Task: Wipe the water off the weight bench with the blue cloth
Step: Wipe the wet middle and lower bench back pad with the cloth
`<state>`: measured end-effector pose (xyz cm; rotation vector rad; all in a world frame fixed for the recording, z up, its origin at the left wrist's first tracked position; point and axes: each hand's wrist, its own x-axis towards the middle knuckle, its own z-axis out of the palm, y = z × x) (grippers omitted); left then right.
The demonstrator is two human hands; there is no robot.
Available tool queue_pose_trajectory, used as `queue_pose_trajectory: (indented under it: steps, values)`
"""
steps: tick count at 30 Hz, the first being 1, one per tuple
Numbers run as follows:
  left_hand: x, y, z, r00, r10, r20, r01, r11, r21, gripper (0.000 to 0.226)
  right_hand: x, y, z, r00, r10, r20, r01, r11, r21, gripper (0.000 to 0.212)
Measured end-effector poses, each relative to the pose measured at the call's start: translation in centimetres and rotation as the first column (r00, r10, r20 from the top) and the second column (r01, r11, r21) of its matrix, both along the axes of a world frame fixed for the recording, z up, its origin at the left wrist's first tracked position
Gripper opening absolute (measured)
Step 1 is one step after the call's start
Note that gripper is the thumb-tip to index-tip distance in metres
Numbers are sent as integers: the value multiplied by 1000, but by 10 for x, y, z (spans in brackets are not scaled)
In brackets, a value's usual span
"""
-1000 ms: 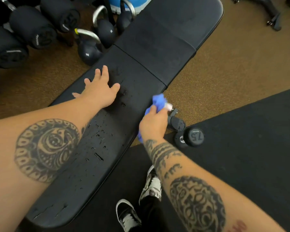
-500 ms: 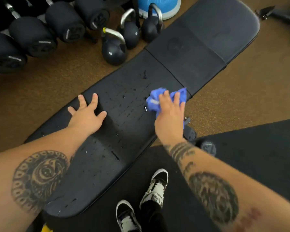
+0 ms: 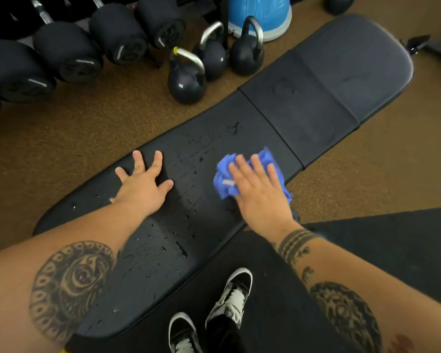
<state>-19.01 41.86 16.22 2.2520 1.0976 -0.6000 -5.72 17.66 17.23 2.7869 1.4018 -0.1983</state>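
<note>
A long black weight bench [image 3: 316,110] runs diagonally from lower left to upper right. Water droplets [image 3: 189,174] speckle its near pad between my two hands and down toward me. My right hand [image 3: 260,194] lies flat, fingers spread, pressing a crumpled blue cloth [image 3: 224,182] onto the pad near its right edge, just short of the seam. My left hand [image 3: 143,189] rests palm-down and open on the pad's left side, holding nothing.
Three black kettlebells [image 3: 189,77] stand on the brown floor beside the bench's far edge. A row of large black dumbbells [image 3: 69,52] fills the upper left. A blue dome trainer [image 3: 262,14] sits behind them. My shoes [image 3: 227,301] stand on a black mat [image 3: 392,238].
My right hand has brought the blue cloth from the bench's right edge up onto the pad and flattened over it. My left hand has stayed planted on the pad.
</note>
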Motion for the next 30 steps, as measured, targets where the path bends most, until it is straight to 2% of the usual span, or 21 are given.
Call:
queue_pose_trajectory:
  steps: [4,7,10,13,15,17,19,22,25,27,30]
  values:
    - [1,-1,-3,1000,-5,2,5,1000,9,74,55,59,12,981,-184,61,187,982,-31,63]
    - [1,-4,-3,1000,11,6,-12,1000,17,73,78,107,11,972,-223,69,226,974,-26,63]
    - [0,-5,-3,1000,20,7,-20,1000,13,73,78,125,11,992,-109,60,111,993,-35,60]
    - [-2,-3,-6,1000,15,20,-15,1000,17,74,55,104,15,973,231,11,-229,970,-85,60]
    - [-2,-2,-4,1000,20,19,-20,1000,9,74,45,78,15,936,348,-49,-351,933,-83,59]
    - [-2,-3,-3,1000,22,15,-22,1000,0,74,56,59,15,951,302,-57,-306,949,-76,59]
    - [-2,-3,-1,1000,27,7,-27,1000,0,73,80,63,17,983,181,1,-181,981,-64,60]
    - [-1,-6,-1,999,40,8,-40,999,-4,72,106,103,19,997,62,48,-58,995,-83,59]
    - [-2,-6,-2,999,53,7,-53,999,-1,72,100,143,15,999,27,25,-25,998,-61,58]
    - [-5,-4,-4,998,56,10,-56,998,-1,74,84,150,11,993,115,28,-113,991,-75,59]
    - [-8,-2,-10,998,47,35,-48,999,12,78,57,133,8,932,362,-9,-362,929,-75,62]
